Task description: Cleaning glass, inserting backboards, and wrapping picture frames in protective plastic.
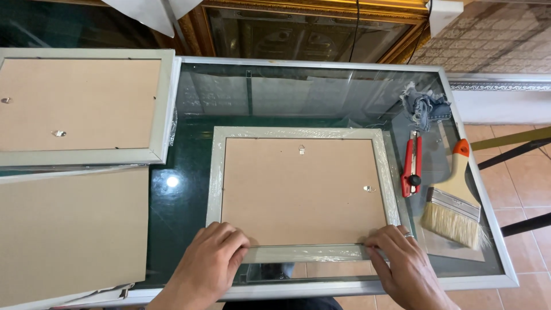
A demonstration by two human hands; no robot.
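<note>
Left hand (211,259) rests palm-down on the near left corner of the picture frame (302,192), fingers bent over the silver moulding and not closed around anything. Right hand (402,261) rests on the near right corner of the same frame, fingers spread flat and pressing the lower rail; a ring shows on one finger. Neither hand grips the frame; both lie open on its near edge.

The picture frame lies face-down near the centre of the glass tabletop (275,95), with its brown backing board (301,192) facing up and clear film wrapped around the moulding. Two small metal hangers are fixed to the board, one near the far edge and one near the right edge.

A second frame (86,106), also face-down, lies at the far left of the tabletop. Just nearer than it lies a loose brown board (72,229).

To the right of the central frame lie a red utility knife (411,165), a wide paintbrush (456,201) with an orange-tipped handle, and a scrap of blue denim cloth (426,109) at the far right corner.
</note>
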